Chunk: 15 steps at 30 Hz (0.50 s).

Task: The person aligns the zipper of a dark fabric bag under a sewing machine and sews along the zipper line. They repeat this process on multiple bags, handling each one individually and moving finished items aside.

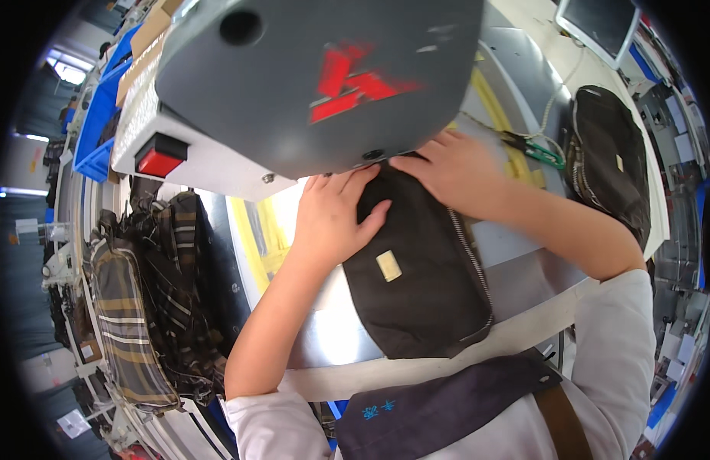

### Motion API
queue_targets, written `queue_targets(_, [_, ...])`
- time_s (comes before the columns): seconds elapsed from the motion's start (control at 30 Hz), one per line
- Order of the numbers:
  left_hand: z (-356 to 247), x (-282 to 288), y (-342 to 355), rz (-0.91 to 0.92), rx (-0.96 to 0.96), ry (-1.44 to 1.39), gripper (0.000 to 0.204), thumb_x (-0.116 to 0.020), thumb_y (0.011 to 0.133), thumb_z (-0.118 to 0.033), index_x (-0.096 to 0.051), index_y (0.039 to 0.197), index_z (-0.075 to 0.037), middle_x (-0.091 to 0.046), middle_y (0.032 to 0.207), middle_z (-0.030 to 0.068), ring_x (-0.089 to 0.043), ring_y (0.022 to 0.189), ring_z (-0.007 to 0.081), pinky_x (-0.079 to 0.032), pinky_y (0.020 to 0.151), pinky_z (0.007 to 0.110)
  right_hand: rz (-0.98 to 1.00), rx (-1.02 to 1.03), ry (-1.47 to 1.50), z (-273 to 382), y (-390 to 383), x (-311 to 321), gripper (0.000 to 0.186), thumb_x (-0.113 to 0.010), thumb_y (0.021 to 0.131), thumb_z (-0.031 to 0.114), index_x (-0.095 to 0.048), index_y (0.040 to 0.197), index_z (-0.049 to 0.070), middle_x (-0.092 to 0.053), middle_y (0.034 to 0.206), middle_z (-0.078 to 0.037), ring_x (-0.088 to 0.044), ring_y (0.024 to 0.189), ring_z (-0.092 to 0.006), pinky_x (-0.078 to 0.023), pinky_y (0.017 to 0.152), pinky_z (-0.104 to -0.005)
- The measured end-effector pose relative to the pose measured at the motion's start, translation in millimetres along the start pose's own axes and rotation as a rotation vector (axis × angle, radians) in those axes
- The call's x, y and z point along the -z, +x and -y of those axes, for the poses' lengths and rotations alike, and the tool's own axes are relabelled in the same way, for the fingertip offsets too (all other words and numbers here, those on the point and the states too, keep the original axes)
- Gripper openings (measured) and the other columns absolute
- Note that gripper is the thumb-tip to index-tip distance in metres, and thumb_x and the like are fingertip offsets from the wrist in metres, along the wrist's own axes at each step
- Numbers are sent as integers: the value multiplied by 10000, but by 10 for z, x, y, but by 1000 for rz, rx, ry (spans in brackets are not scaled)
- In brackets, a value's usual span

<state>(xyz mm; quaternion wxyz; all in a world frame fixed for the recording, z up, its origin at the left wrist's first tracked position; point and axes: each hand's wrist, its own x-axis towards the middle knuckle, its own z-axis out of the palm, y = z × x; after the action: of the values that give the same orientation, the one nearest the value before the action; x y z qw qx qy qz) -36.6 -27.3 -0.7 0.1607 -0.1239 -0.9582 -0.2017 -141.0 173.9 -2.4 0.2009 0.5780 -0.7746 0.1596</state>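
Observation:
A black fabric bag piece [416, 291] lies on the metal worktop, with a zipper [471, 264] along its right side and a small pale patch [388, 266]. Its far end runs in beneath the grey machine head [240, 100]. My left hand [336, 215] rests on the piece's far left edge, fingers stretched toward the machine and thumb held apart. From the right, my right hand [462, 170] lies on the far right edge, fingers extended and pointing left. The machine hides whatever is under it, and some of my fingertips reach its lower rim.
Plaid bags [129, 322] are piled at the left, below blue bins [96, 146]. A red switch [162, 156] sits on the machine's white side. Green-handled snips [545, 155] and another black bag piece [611, 165] lie at the right; a screen [600, 27] stands beyond.

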Motion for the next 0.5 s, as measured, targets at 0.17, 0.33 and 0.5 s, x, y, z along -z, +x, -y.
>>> queue_targets(0.17, [55, 56, -131, -28, 97, -22, 312, -716, 790, -174, -647, 1066, -49, -649, 1156, 81, -595, 1014, 298, -457, 875, 385, -11, -195, 59, 190, -7, -109, 256, -599, 780, 122, -588, 1029, 63, -579, 954, -75, -593, 908, -238, -535, 673, -335])
queue_targets(0.33, [-104, 80, 8, 95, 519, -369, 277, -706, 841, -163, -611, 1032, 14, -639, 860, 70, -570, 693, 142, -480, 686, 278, -29, -125, 208, 373, -189, 2, 241, -637, 743, 94, -590, 979, 83, -568, 927, -77, -589, 880, -251, -521, 674, -361])
queue_targets(0.5, [-545, 275, -221, 519, 537, -645, 239, -692, 824, -70, -609, 1032, 15, -548, 844, -5, -518, 739, 43, -442, 683, 214, 124, -187, 438, 669, -690, 486, 265, -668, 764, 65, -600, 1020, 71, -609, 994, -71, -598, 936, -275, -501, 750, -374])
